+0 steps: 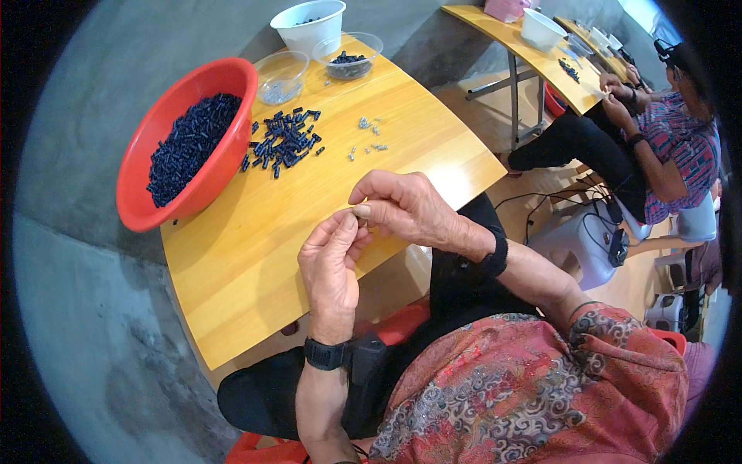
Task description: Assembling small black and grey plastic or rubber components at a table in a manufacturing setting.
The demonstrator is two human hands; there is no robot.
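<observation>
My left hand (331,267) and my right hand (402,207) meet above the near edge of the wooden table (255,255). Their fingertips pinch together on a tiny part (360,221) that the fingers mostly hide. A loose heap of small dark blue pieces (284,141) lies further out on the table. A few small silver metal pieces (369,136) are scattered to its right. Both wrists wear black bands.
A red basin (143,209) full of dark blue pieces sits at the table's left. Two clear bowls (280,76) and a white bucket (311,25) stand at the far edge. Another person (657,147) works at a second table (502,35) on the right. A white stool (576,236) stands nearby.
</observation>
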